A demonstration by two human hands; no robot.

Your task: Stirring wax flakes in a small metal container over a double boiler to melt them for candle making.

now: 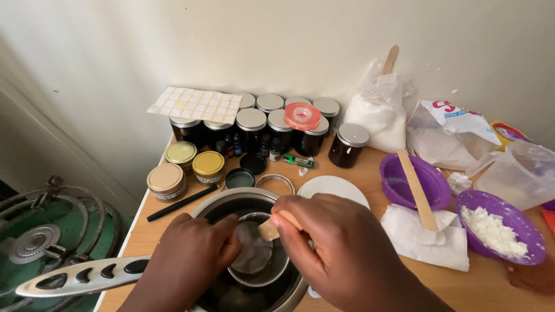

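At the bottom centre of the frame, a pot [231,202] with a long handle sits on the worktop [358,167], and a small metal cup [257,254] stands inside it. The left hand [188,260] grips the cup's rim on its left side. The right hand [341,248] is closed on a wooden stick [277,224] whose tip dips into the cup.

The cup's contents look grey and smooth, so the melting seems well along, though I cannot tell whether any solids remain. White flakes still fill the purple bowl [503,225] at the right edge. The dark jars [277,130] in the upper middle all wear their lids, so nothing appears poured yet. A second stick [417,188] rests across another purple bowl [413,182].
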